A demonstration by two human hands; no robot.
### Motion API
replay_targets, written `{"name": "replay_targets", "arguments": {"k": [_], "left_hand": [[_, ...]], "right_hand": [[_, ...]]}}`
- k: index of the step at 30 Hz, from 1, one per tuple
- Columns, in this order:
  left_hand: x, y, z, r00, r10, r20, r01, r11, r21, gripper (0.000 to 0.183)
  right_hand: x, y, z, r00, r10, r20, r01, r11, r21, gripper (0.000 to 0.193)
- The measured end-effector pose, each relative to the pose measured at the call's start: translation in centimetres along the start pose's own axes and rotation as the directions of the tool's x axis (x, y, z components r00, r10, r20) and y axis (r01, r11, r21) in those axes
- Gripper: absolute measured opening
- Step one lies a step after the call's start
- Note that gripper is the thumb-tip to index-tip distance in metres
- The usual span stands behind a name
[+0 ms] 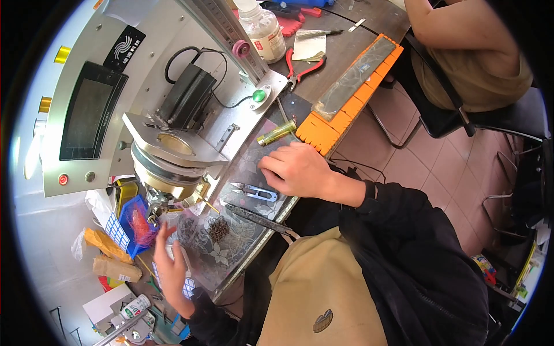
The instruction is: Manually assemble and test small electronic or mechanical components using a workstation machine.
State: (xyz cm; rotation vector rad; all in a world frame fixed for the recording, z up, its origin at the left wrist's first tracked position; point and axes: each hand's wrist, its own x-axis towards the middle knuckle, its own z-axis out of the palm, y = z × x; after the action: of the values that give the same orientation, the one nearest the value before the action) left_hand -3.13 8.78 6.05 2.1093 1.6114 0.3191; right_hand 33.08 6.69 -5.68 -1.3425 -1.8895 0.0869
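My left hand [171, 270] is raised beside the machine's lower head [158, 207], fingers stretched and apart, with nothing visible in it. My right hand [295, 170] is over the bench's front edge, its fingers curled in; whatever they may hold is hidden. Just beyond it lies a yellow-green metallic cylinder [276, 133]. Blue-handled thread snips [255, 191] rest on the bench between my hands. Nearer my body is a long dark metal tool [254, 217], its kind unclear. A small heap of dark brown bits [219, 229] sits on the flowered mat [234, 254].
The pale machine [138, 75] with its dark screen [92, 112] fills the left. A blue basket [131, 242] holds red strands. Red-handled pliers [301, 70], a clear bottle [262, 34] and an orange tray [314, 132] are farther back. Another person [473, 63] sits at upper right.
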Motion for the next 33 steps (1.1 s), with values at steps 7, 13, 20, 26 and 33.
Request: {"name": "replay_targets", "arguments": {"k": [7,13,20,26,33], "left_hand": [[2.7,0.5,-0.5,0.945,0.059,-0.323,-0.066,0.998,-0.010,0.042],[3.4,3.5,-0.1,0.914,0.118,-0.389,-0.144,0.989,-0.039,0.043],[4.1,3.1,-0.5,0.879,0.295,-0.374,-0.274,0.955,0.110,0.037],[4.8,2.8,-0.4,0.846,0.340,-0.411,-0.322,0.940,0.114,0.027],[5.6,2.7,-0.8,0.792,0.391,-0.468,-0.352,0.920,0.173,0.026]], "right_hand": [[0.7,-1.4,-0.8,0.998,0.050,0.037,-0.050,0.999,-0.006,0.029],[1.9,-1.2,-0.9,0.982,0.022,0.188,-0.015,0.999,-0.040,0.023],[2.5,-1.0,-0.8,0.990,0.123,0.073,-0.129,0.987,0.093,0.011],[3.4,-2.7,-1.4,0.978,0.090,0.187,-0.099,0.994,0.037,0.024],[3.1,-4.3,-0.3,0.918,0.136,0.374,-0.093,0.987,-0.130,0.025]]}}
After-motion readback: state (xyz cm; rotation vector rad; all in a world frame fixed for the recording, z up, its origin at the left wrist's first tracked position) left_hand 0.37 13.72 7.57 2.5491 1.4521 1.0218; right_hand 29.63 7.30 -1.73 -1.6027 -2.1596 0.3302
